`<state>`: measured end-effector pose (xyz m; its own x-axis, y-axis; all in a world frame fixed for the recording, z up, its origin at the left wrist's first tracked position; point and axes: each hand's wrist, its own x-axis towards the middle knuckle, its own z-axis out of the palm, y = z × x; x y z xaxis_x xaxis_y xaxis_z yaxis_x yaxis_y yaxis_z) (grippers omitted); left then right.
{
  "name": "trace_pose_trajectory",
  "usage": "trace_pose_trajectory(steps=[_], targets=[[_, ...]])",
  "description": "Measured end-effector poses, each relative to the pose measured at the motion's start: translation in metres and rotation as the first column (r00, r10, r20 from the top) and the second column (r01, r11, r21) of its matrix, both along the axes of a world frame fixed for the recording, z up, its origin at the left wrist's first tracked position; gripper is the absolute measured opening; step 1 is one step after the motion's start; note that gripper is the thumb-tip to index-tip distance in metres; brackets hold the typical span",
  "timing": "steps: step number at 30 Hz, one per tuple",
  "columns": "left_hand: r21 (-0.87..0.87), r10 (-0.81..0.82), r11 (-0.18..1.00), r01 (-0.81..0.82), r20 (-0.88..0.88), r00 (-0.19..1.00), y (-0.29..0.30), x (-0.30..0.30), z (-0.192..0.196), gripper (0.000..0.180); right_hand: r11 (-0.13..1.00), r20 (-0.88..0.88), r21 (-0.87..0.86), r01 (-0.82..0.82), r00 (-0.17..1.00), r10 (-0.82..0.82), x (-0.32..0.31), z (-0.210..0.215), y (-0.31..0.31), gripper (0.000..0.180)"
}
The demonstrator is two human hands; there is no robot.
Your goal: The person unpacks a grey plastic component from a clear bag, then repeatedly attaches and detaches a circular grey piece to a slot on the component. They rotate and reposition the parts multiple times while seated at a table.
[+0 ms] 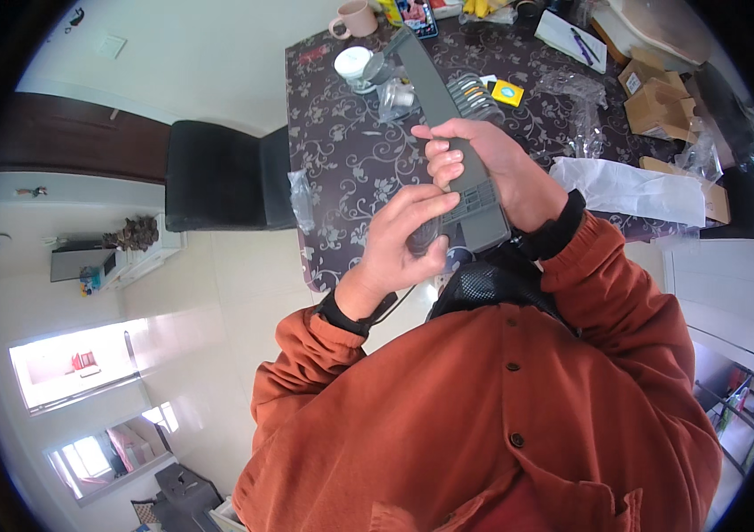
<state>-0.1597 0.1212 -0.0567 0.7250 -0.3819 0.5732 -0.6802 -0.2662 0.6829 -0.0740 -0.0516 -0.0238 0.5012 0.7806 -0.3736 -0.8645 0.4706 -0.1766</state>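
Observation:
A long, dark grey plastic device (431,84) slants up over the near part of the table, with a slotted grille at its lower end. Its exact kind I cannot make out. My right hand (488,160) is wrapped round its middle, fingers curled over the front and thumb side pressed to it. At the lower end my left hand (399,235) is closed, fingertips on the grille. A dark rounded part (424,235) shows under those fingers; whether it belongs to the device is unclear. Black bands circle both wrists.
The patterned dark table (341,191) carries a white jar (355,66), a pink mug (355,19), a yellow box (507,93), a notebook with pens (572,40), cardboard boxes (661,102) and a white plastic bag (630,188). A black chair (217,173) stands left.

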Motion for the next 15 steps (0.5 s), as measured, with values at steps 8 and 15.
trace_pose_trajectory(steps=[8,15], targets=[[-0.319,-0.151,0.946,0.062,-0.261,0.954,-0.061,0.010,0.059,0.054,0.923,0.317,-0.146,0.356,0.901,-0.298,-0.007,0.051,-0.044,0.025],[-0.693,-0.562,0.720,0.019,-0.568,0.601,-0.118,0.002,0.098,0.066,0.770,0.883,0.141,0.622,0.272,-0.382,-0.046,0.043,-0.094,0.053]])
